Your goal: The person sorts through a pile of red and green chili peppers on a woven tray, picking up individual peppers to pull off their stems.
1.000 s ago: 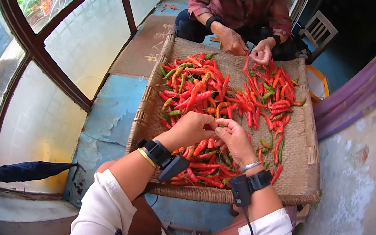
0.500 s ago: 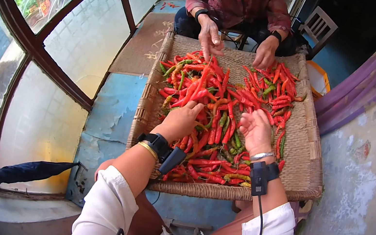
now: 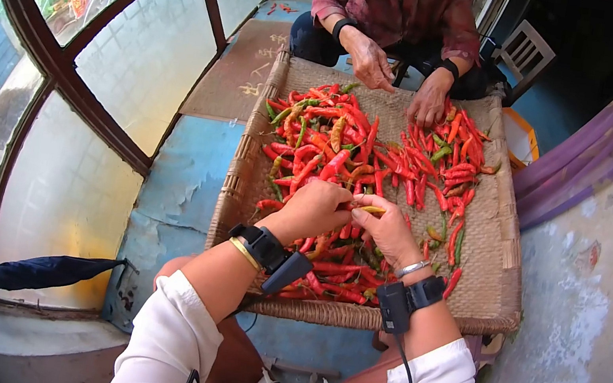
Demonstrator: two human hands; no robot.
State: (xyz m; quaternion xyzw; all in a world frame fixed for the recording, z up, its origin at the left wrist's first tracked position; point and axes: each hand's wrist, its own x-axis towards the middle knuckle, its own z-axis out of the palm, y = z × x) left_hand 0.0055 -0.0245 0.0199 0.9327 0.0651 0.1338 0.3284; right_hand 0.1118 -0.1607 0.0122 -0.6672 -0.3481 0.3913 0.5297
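A woven tray point(image 3: 489, 261) lies in front of me with many red peppers point(image 3: 342, 269) and a few green ones spread over it. Above the middle of the pile, my left hand point(image 3: 316, 207) and my right hand point(image 3: 389, 229) meet at the fingertips. Between the right thumb and fingers is a yellowish pepper point(image 3: 373, 210), its end pointing toward the left hand. The left fingers are pinched together near that end; what they grip, if anything, is too small to tell.
Across the tray sits a person point(image 3: 404, 6) in a reddish shirt, both hands over the far peppers. Windows point(image 3: 148, 54) line the left side, with a dark folded umbrella point(image 3: 37, 273) below. A chair point(image 3: 525, 54) and a purple curtain point(image 3: 609, 151) are at right.
My hands have come together, and a yellowish pepper is now in my right hand. The other person's hand on the left side has moved rightward, off the pile.
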